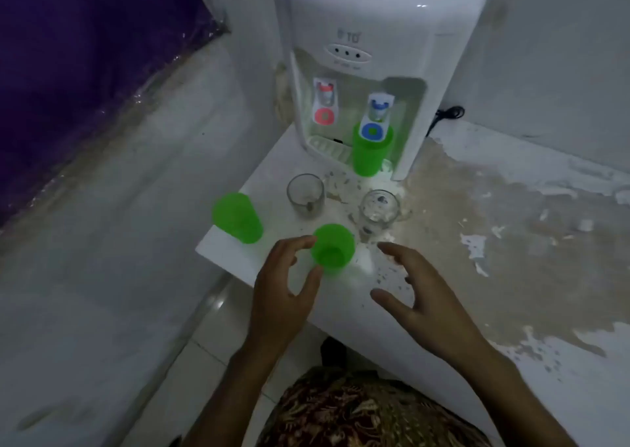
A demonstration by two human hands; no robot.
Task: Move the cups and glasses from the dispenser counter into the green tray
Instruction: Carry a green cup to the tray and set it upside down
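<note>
Both hands hover over the near edge of the white counter [225,254], fingers spread and curled, holding nothing. Left hand [286,286] has its thumb and forefinger either side of the nearest green cup [332,249]; the thumb tip looks to touch the cup's lower side, though whether the fingers really press on it cannot be told. Right hand [419,290] is open just right of that cup, over bare counter and apart from everything.

Nearest green cup stands close to the counter's front edge. A second green cup [238,218] stands at the left corner. Behind them, towards the middle, stand a clear glass [305,196] and, to its right, a glass mug [376,213] with a handle. A third green cup [370,150] sits on the drip tray of the water dispenser [368,37], under the blue tap, at the counter's back edge. The counter's right part is stained and peeling.
</note>
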